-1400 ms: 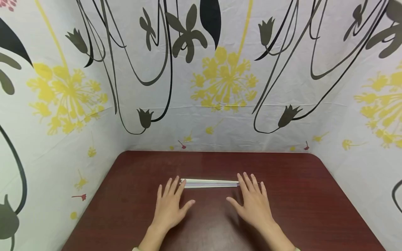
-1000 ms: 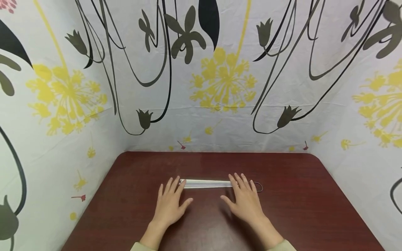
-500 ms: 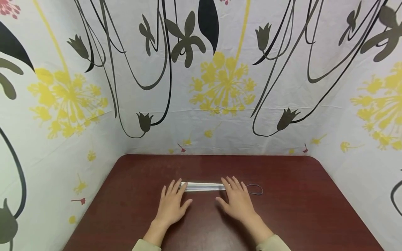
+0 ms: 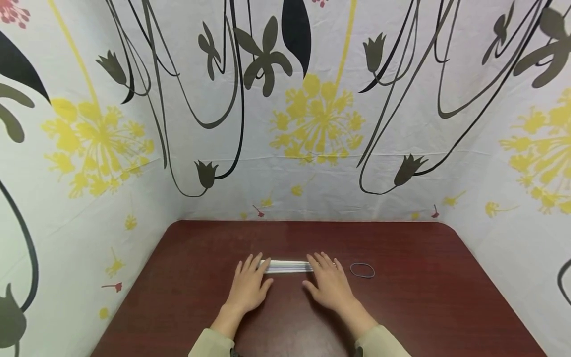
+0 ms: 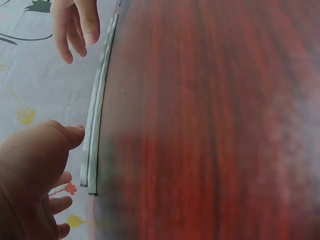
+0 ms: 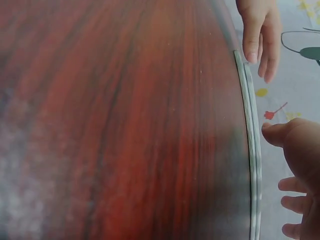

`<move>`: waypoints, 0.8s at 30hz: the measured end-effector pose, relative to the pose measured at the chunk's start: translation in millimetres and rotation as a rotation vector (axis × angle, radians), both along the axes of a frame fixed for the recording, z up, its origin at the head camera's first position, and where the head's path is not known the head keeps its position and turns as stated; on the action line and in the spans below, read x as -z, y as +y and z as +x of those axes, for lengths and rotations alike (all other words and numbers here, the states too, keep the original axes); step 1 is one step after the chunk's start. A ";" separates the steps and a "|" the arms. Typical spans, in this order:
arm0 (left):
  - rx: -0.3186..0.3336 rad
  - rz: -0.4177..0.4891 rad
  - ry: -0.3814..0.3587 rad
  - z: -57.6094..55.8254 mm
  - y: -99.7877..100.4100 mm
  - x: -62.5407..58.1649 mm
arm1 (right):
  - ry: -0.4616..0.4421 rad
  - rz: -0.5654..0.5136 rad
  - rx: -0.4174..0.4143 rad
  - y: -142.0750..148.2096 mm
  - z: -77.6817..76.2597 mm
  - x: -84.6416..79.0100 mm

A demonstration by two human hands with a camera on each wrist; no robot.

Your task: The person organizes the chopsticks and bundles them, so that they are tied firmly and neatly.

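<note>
While the left hand [image 4: 249, 287] and right hand [image 4: 331, 286] extend loose, uncurled fingers, pale sticks [image 4: 289, 267] lie between them

The place was screened off, home or studio unclear.
Creased, flower-printed cloth [image 4: 276, 141] rose round three sides of a dark red, wood-grained table [image 4: 424, 307].

Left hand [image 4: 247, 289] at the left end of the pale strips [image 4: 289, 267], right hand [image 4: 331, 286] at their right end, fingers [image 4: 256, 263] extended, thumbs [image 4: 266, 286] spread inward, sleeved forearms [image 4: 211, 343] on their near side.
</note>
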State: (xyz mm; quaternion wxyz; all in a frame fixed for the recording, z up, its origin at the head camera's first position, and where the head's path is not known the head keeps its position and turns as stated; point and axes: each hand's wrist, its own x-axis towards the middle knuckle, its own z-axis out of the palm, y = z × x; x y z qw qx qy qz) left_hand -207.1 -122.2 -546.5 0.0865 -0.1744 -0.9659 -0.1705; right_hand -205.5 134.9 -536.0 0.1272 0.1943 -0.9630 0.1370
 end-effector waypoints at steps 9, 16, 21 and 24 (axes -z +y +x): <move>0.022 -0.028 -0.025 -8.2 4.5 7.4 | -0.025 0.025 -0.011 -6.4 -9.2 5.2; 0.039 -0.052 -0.022 -14.7 7.9 10.0 | -0.041 0.024 -0.012 -6.8 -15.4 10.9; 0.052 -0.078 -0.011 -18.5 10.5 9.4 | 0.007 0.021 -0.038 -5.9 -18.4 12.6; 0.069 -0.105 -0.007 -21.3 12.9 9.8 | 0.046 0.028 -0.060 -5.7 -20.3 13.6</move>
